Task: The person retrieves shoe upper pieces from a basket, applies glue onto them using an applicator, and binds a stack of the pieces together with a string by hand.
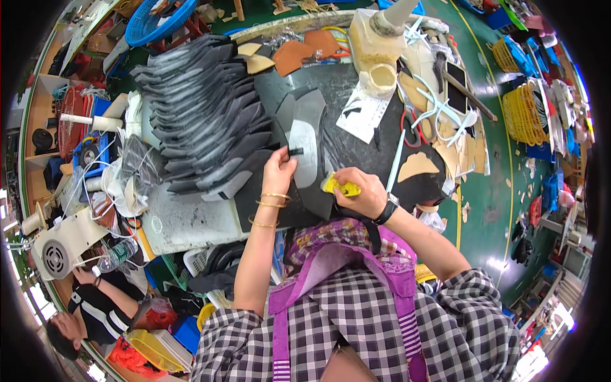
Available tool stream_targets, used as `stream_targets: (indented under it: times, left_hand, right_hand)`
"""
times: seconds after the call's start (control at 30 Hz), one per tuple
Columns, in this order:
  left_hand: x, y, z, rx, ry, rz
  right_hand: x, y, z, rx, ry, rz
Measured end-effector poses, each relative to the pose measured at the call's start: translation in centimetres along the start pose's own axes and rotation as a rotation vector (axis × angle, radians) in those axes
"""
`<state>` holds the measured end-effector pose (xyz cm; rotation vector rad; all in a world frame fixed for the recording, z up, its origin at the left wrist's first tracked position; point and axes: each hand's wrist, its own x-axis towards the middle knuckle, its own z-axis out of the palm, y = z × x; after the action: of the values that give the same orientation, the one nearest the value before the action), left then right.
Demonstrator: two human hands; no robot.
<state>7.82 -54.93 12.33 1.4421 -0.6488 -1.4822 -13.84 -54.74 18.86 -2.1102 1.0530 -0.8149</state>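
My left hand is closed at the fingertips on a small black strip, which lies across a grey curved shoe-upper-like piece. I cannot tell whether the strip is attached to that piece. Dark pieces lie partly under and beside it on the black work surface. My right hand grips a yellow sponge low by the right edge of these pieces. To the left of my left hand, a long overlapping row of similar black and grey pieces runs away from me.
A cloudy plastic glue bottle stands at the back, with an open cup before it. Red-handled scissors, a hammer and tan scraps lie at right. A co-worker sits at lower left beside a machine.
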Motion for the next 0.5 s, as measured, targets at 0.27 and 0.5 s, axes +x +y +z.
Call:
stream_targets:
  times: [0.27,0.5]
  left_hand:
    - [-1.4,0.3,1.0,0.059,0.109,0.159]
    - [-2.2,0.7,1.5,0.022,0.075,0.236]
  right_hand:
    - [-3.4,0.3,1.5,-0.195,-0.201,-0.253]
    - [1.3,-4.2,0.6,-0.063,-0.138,-0.346]
